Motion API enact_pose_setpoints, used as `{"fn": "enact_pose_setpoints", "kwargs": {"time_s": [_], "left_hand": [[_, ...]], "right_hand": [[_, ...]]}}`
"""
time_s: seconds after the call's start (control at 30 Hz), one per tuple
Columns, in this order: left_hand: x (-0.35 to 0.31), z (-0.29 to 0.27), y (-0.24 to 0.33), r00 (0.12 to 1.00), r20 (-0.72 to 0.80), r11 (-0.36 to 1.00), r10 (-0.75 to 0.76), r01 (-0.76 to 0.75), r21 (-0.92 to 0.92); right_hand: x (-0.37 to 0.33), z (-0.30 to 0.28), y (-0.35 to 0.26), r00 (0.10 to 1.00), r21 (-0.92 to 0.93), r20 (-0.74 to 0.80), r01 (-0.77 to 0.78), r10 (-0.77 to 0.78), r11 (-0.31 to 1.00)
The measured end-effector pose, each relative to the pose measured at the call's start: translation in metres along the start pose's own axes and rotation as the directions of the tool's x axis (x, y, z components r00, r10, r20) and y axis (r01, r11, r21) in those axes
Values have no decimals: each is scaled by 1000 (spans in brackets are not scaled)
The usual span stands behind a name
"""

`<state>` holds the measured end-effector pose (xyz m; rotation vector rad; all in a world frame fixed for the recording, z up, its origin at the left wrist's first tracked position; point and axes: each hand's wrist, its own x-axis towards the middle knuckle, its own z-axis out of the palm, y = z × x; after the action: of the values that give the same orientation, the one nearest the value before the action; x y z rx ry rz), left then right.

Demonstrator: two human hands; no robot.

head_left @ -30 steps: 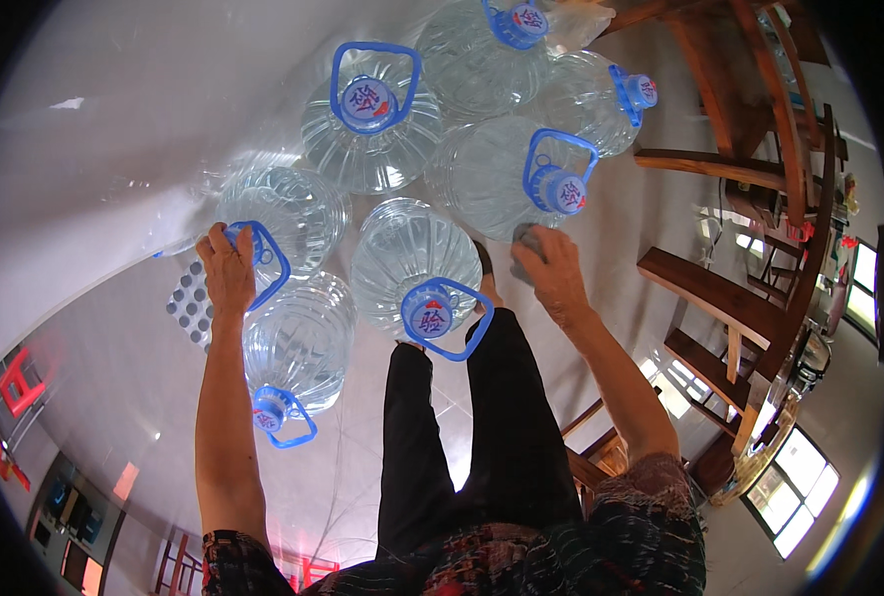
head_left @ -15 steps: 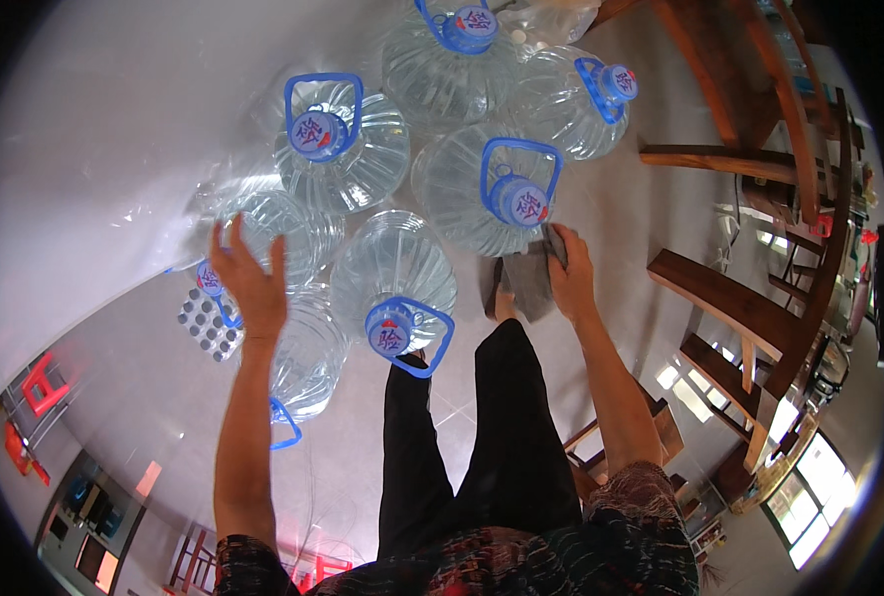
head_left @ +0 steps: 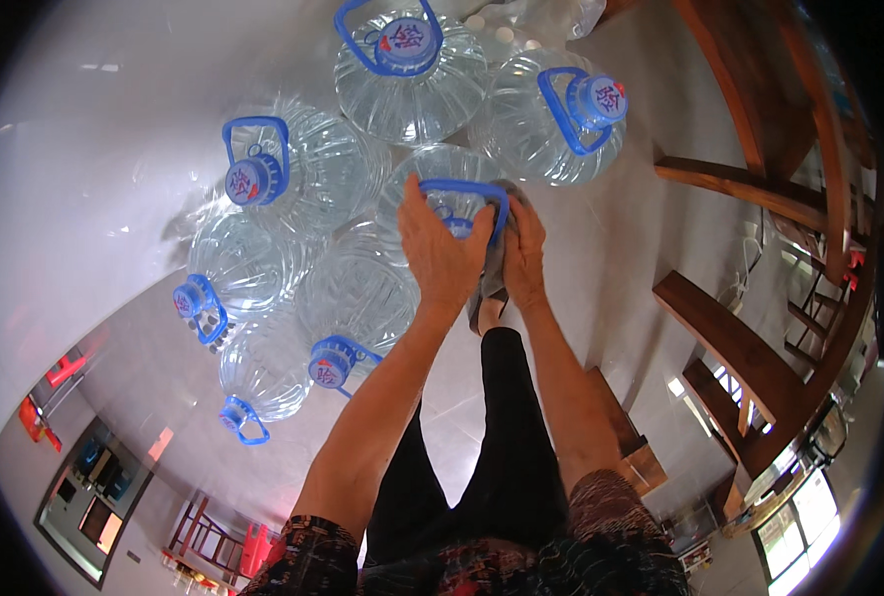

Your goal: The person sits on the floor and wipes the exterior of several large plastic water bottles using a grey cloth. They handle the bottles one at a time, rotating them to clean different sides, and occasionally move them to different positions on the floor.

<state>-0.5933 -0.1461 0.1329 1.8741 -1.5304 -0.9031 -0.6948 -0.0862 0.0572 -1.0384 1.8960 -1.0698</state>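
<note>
Several large clear plastic water bottles with blue caps and blue loop handles stand grouped on the floor. My left hand (head_left: pixel 442 253) is over the top of the middle bottle (head_left: pixel 394 204), thumb and fingers spread beside its blue handle (head_left: pixel 462 186). It partly covers that cap, and I cannot tell how firmly it touches. At the same bottle's right side, my right hand (head_left: pixel 524 248) is closed on a grey cloth (head_left: pixel 492 268). Closer to me stands another bottle (head_left: pixel 358 288); a further bottle (head_left: pixel 556 119) is at the far right of the group.
Further bottles stand left, among them one (head_left: pixel 333 169) beside a pale wall-like surface (head_left: pixel 94 169). Wooden furniture with thick curved bars (head_left: pixel 730 318) stands along the right. My black-trousered legs (head_left: pixel 507 397) and one shoe are close below my hands.
My left hand has moved right from the left-hand bottles to the middle bottle. My right hand has lifted the cloth up against that bottle. The view has shifted.
</note>
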Motion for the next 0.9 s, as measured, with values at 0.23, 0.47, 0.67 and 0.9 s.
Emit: {"fn": "enact_pose_setpoints", "kwargs": {"time_s": [0.23, 0.47, 0.67, 0.9], "left_hand": [[-10, 6, -24, 987, -158, 996, 23, -36, -79], [-12, 4, -15, 989, -146, 980, -30, 1, -198], [-12, 12, -20, 980, -200, 991, 17, -42, -125], [-28, 8, -11, 979, -196, 989, -62, 34, -146]], "right_hand": [[15, -1, -5, 990, -163, 67, 130, -120, 978], [96, -3, -13, 836, -151, 455, 411, -306, 899], [123, 37, -27, 767, -326, 617, 455, -178, 829], [92, 16, -32, 731, -371, 668, 487, -137, 791]]}}
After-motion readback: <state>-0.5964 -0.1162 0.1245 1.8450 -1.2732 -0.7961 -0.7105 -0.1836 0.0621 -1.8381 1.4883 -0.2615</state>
